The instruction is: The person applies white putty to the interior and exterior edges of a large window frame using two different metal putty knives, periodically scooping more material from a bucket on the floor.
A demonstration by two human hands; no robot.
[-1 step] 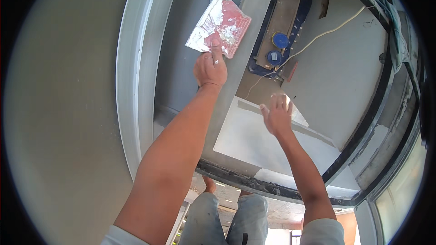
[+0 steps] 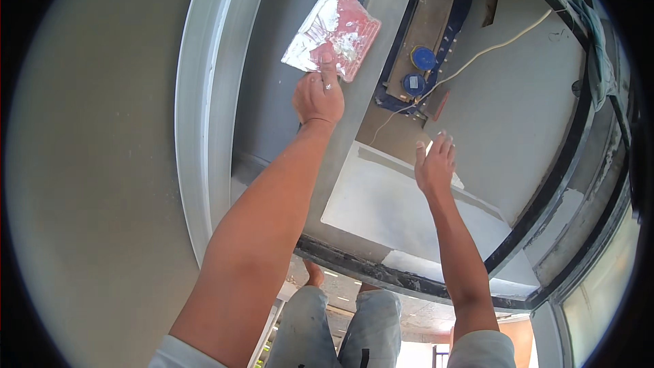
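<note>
Plainly, the left hand in the upper middle of the frame is closed on the lower edge of a red board smeared with white, thumb across its face. Right of centre, the right hand is half open, thumb apart from the fingers, seemingly empty though its palm is hidden, below a blue round lid.
</note>
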